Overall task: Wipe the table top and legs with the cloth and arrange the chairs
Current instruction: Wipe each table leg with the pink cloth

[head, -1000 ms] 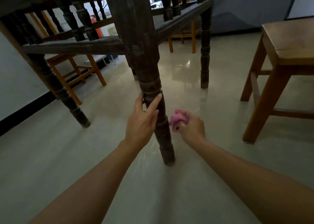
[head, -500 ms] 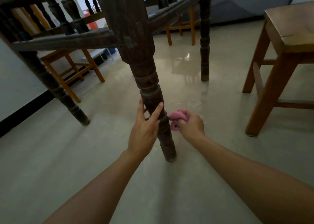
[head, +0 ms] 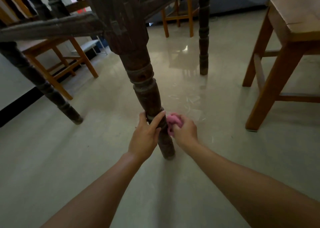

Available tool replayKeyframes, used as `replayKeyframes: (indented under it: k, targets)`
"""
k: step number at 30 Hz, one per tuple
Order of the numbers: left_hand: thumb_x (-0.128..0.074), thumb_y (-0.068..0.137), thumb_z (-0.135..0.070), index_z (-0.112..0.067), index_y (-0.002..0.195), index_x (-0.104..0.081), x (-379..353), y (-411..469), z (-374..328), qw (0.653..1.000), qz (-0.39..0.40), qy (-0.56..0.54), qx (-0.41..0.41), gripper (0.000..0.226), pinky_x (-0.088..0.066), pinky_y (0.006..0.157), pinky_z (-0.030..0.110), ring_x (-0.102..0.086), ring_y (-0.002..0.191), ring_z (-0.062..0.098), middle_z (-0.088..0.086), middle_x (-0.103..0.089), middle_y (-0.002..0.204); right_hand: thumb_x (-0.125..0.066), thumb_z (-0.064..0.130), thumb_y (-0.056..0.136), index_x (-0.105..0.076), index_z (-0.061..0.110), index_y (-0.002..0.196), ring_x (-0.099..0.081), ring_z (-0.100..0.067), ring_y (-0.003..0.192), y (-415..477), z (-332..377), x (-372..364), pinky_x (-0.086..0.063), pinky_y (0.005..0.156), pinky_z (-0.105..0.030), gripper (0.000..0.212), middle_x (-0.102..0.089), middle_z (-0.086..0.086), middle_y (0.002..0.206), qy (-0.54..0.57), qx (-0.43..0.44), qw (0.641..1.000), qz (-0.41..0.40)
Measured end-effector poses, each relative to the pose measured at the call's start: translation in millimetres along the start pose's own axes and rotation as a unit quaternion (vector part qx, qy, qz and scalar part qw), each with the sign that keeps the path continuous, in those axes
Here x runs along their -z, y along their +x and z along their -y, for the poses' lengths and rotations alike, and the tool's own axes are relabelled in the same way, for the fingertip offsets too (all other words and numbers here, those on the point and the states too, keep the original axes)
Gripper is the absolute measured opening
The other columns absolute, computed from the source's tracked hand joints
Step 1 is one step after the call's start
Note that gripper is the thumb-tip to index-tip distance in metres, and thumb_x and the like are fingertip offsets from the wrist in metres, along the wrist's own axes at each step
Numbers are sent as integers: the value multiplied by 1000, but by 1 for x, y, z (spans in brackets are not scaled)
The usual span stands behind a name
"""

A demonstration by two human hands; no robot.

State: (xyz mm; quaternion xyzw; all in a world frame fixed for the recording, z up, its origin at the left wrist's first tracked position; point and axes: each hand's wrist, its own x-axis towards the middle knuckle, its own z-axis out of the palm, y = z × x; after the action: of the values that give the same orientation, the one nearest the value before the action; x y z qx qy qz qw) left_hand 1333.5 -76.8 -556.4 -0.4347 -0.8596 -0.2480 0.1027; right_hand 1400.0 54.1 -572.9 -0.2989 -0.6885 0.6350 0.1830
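Observation:
A dark turned wooden table leg (head: 147, 93) runs down the middle of the view to the floor. My left hand (head: 147, 134) grips its lower part, thumb on the left and fingers across the front. My right hand (head: 185, 132) holds a bunched pink cloth (head: 173, 122) against the right side of the same leg, just above the foot. The table's dark rails (head: 52, 27) cross overhead; its top is out of sight.
A brown wooden stool (head: 284, 42) stands at the right. An orange wooden chair (head: 69, 61) sits behind the table's left leg (head: 52, 93), another orange chair (head: 178, 15) at the back. The far table leg (head: 203, 37) stands on the glossy pale floor.
Both hands have slid down the leg toward its foot. The right hand has brought the pink cloth from beside the leg up against it. The camera has dropped lower.

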Motion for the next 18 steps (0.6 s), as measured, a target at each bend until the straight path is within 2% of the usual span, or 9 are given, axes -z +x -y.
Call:
replayKeyframes:
  k: [2, 4, 5, 7, 9, 12, 14, 17, 18]
  targets:
    - [-60, 91, -9, -32, 141, -36, -1, 0, 1, 1000, 1, -1, 1, 61, -52, 95, 40, -55, 114, 31, 10, -32, 138, -52, 3, 92, -65, 33, 82, -65, -13, 72, -18, -35, -10, -59, 66, -34, 34, -67, 4, 82, -23, -114, 992, 45]
    - [-63, 89, -12, -36, 141, -32, -1, -2, 2, 1000, 7, -4, 1, 65, -53, 94, 42, -55, 113, 31, 10, -31, 139, -46, -3, 86, -71, 13, 80, -56, -19, 48, -39, -64, -3, -48, 46, -31, 30, -63, -7, 65, -45, -234, 963, 128]
    - [-65, 88, -12, -37, 141, -30, -1, -2, 3, 1000, 11, -7, -1, 69, -52, 94, 42, -55, 113, 31, 11, -30, 140, -45, -7, 85, -72, 3, 82, -53, -21, 45, -39, -72, 4, -44, 44, -29, 29, -62, -10, 61, -32, -260, 955, 136]
    - [-67, 86, -8, -37, 142, -30, -2, -2, 4, 1000, 11, -8, 1, 74, -52, 95, 43, -55, 115, 31, 12, -28, 142, -48, -12, 83, -75, 5, 85, -61, -19, 54, -15, -73, 12, -52, 48, -30, 31, -69, -6, 66, -2, -211, 974, 84]
    - [-67, 84, -4, -34, 142, -32, -4, -2, 5, 1000, 5, -6, 9, 74, -52, 95, 45, -54, 116, 34, 12, -27, 143, -58, -6, 84, -77, 19, 85, -70, -18, 69, 13, -51, 16, -60, 63, -34, 31, -74, 2, 76, 8, -126, 992, 15]
    - [-68, 83, -2, -33, 142, -33, -7, -3, 4, 1000, 3, -5, 4, 75, -52, 94, 46, -54, 117, 34, 14, -26, 145, -60, 1, 87, -74, 31, 83, -71, -18, 81, 22, -27, 2, -60, 72, -35, 34, -73, 5, 84, 40, -60, 997, 1]
    - [-68, 83, -1, -34, 142, -32, -9, -4, 5, 1000, -1, -3, 5, 77, -53, 94, 46, -54, 118, 34, 14, -25, 146, -56, 1, 87, -69, 29, 77, -66, -17, 79, 3, -46, -12, -57, 69, -33, 33, -68, 6, 80, -16, -107, 994, 14]
    - [-68, 83, -1, -36, 142, -30, -10, -3, 5, 1000, -9, -1, 10, 79, -49, 96, 45, -52, 121, 32, 14, -23, 148, -47, -4, 83, -70, 10, 78, -61, -24, 57, -26, -91, -13, -51, 56, -32, 28, -68, -10, 67, -37, -303, 950, 63]
    - [-68, 83, -1, -37, 142, -29, -10, -4, 4, 1000, -11, -1, 9, 80, -47, 97, 43, -51, 122, 32, 14, -23, 148, -44, -6, 84, -71, 6, 79, -59, -24, 53, -28, -96, -9, -49, 53, -31, 29, -68, -14, 66, -34, -329, 941, 71]
